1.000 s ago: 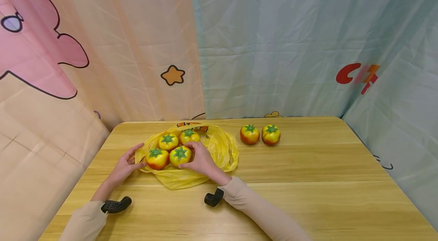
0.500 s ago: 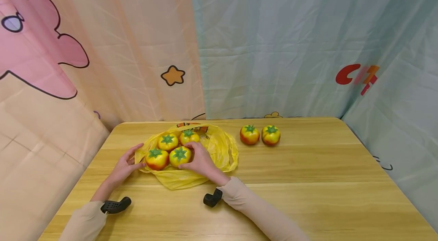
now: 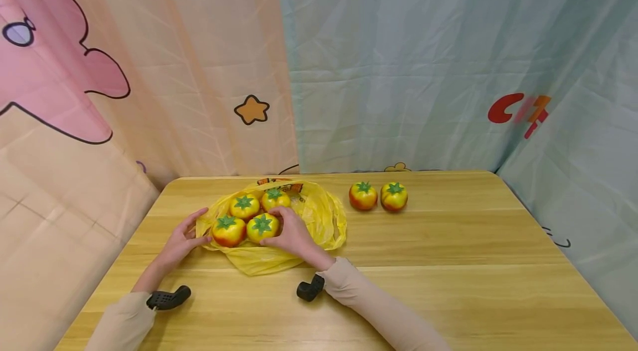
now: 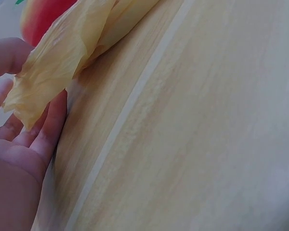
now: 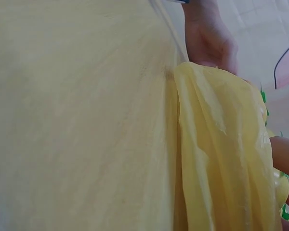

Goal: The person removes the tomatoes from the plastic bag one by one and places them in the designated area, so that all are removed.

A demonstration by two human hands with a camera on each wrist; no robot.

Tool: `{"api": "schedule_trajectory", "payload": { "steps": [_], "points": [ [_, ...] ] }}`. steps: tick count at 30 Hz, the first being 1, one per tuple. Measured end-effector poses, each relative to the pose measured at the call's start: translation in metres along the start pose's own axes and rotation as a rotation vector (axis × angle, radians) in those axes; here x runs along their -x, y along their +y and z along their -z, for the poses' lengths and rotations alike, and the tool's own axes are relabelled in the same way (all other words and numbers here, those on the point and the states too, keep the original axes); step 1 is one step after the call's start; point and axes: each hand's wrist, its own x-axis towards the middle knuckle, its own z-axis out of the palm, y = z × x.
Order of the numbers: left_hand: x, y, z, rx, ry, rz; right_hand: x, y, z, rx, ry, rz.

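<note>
A yellow plastic bag point(image 3: 324, 221) lies spread on the table, several yellow-red tomatoes with green star-shaped tops resting in it. My right hand point(image 3: 294, 233) grips the front-right tomato point(image 3: 261, 228) between thumb and fingers. At the bag's left edge my left hand point(image 3: 179, 240) is spread, its thumb beside the front-left tomato point(image 3: 229, 232). Behind these sit a back-left tomato point(image 3: 244, 206) and a back-right tomato point(image 3: 276, 200). In the left wrist view the bag's edge point(image 4: 53, 62) hangs between the left thumb and the loosely extended fingers. Bag folds hide most of the right hand in the right wrist view.
Two more tomatoes stand outside the bag, side by side: a redder one point(image 3: 363, 196) and a yellower one point(image 3: 394, 196). The wooden table point(image 3: 448, 262) reaches back to a printed curtain point(image 3: 399, 74). A black wrist camera sits on each forearm.
</note>
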Motion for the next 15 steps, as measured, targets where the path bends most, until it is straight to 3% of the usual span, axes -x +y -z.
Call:
{"api": "schedule_trajectory", "payload": {
  "steps": [15],
  "points": [
    [0.0, -0.001, 0.0, -0.007, 0.012, -0.017, 0.004, -0.008, 0.014, -0.035, 0.0, 0.001]
  ]
}}
